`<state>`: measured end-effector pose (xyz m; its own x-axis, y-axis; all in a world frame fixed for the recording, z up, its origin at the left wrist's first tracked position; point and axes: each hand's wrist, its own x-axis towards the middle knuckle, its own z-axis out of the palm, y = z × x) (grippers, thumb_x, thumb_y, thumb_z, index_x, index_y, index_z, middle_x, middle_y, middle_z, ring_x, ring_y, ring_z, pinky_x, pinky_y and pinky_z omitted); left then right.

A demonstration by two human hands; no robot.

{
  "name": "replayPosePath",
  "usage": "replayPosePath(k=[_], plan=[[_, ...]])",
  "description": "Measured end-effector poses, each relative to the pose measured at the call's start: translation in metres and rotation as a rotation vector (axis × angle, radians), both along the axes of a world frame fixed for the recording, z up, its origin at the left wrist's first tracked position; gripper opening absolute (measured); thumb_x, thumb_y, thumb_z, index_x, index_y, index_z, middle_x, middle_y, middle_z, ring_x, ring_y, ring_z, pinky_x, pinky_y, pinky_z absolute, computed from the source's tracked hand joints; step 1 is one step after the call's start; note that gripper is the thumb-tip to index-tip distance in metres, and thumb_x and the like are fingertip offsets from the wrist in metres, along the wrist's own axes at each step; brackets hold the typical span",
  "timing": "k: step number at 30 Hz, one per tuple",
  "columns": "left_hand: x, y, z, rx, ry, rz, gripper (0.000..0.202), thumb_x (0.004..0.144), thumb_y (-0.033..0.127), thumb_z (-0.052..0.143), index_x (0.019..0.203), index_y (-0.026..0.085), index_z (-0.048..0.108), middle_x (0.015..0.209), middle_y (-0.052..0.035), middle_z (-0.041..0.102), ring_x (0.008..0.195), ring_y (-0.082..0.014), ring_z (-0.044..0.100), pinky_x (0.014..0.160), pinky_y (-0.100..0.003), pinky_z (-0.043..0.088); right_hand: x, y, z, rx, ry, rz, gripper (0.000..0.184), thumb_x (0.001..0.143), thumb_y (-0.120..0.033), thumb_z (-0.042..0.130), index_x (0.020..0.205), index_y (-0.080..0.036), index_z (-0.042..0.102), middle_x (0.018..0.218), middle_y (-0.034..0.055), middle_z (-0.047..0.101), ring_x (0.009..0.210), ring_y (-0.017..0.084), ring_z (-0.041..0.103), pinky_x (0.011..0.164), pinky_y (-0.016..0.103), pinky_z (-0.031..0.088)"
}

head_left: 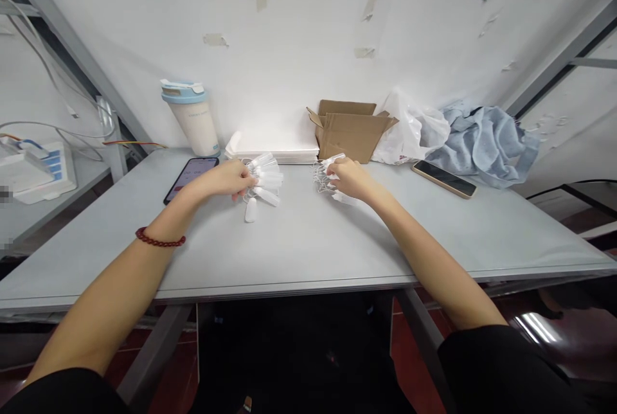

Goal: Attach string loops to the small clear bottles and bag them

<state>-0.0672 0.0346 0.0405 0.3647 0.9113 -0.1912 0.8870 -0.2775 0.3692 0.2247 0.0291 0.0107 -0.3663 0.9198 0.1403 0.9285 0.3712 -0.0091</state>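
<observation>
My left hand [231, 179] is closed around a bunch of small white tags on strings [265, 177], which fan out to the right of my fingers; one tag [250, 209] lies on the grey table [308, 240] just below. My right hand [348, 178] is closed on a second bunch of white tags [324, 173] that sticks out to its left. The two hands are a short gap apart over the far middle of the table. A red bead bracelet [159, 239] circles my left wrist.
A phone with a lit screen [190, 177] lies left of my left hand, behind it a lidded tumbler [193, 117]. A white stack [279, 153], an open cardboard box [349, 130], a plastic bag [414, 131], a blue cloth [482, 141] and a second phone [443, 178] line the back.
</observation>
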Motion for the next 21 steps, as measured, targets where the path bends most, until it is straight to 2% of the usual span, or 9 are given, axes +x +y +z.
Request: replayPosePath(k=[5,8,16,21], plan=[[0.012,-0.010,0.003,0.162,0.198,0.149,0.034,0.075,0.034,0.046,0.045,0.020,0.045,0.048,-0.0044,0.061,0.048,-0.0176,0.052,0.046,-0.026,0.031,0.001,-0.001,0.003,-0.013,-0.035,0.002,0.022,0.081,-0.010,0.057,0.101,-0.015,0.066,0.110,0.0122,0.064,0.106,0.027,0.053,0.080,0.033,0.039],[0.018,-0.016,0.005,0.216,0.231,0.194,0.032,0.075,0.033,0.044,0.046,0.019,0.041,0.050,-0.0046,0.060,0.051,-0.0184,0.053,0.049,-0.027,0.030,0.001,-0.003,0.006,-0.006,-0.035,0.001,0.022,0.081,-0.012,0.058,0.101,-0.014,0.066,0.109,0.0123,0.064,0.106,0.027,0.053,0.078,0.032,0.038],[0.022,-0.018,-0.001,0.311,0.219,0.168,0.028,0.075,0.028,0.044,0.050,0.020,0.037,0.052,-0.0052,0.054,0.055,-0.0192,0.052,0.049,-0.028,0.026,0.004,-0.008,0.019,-0.038,-0.080,-0.061,0.016,0.082,-0.013,0.056,0.092,-0.014,0.068,0.100,0.0111,0.067,0.097,0.024,0.057,0.075,0.031,0.037],[0.022,-0.017,-0.003,0.324,0.222,0.152,0.028,0.076,0.030,0.045,0.051,0.020,0.037,0.053,-0.0051,0.052,0.056,-0.0191,0.052,0.049,-0.028,0.024,0.006,-0.008,0.019,-0.061,-0.100,-0.080,0.015,0.080,-0.015,0.060,0.092,-0.016,0.069,0.097,0.0106,0.067,0.092,0.024,0.058,0.076,0.032,0.036]])
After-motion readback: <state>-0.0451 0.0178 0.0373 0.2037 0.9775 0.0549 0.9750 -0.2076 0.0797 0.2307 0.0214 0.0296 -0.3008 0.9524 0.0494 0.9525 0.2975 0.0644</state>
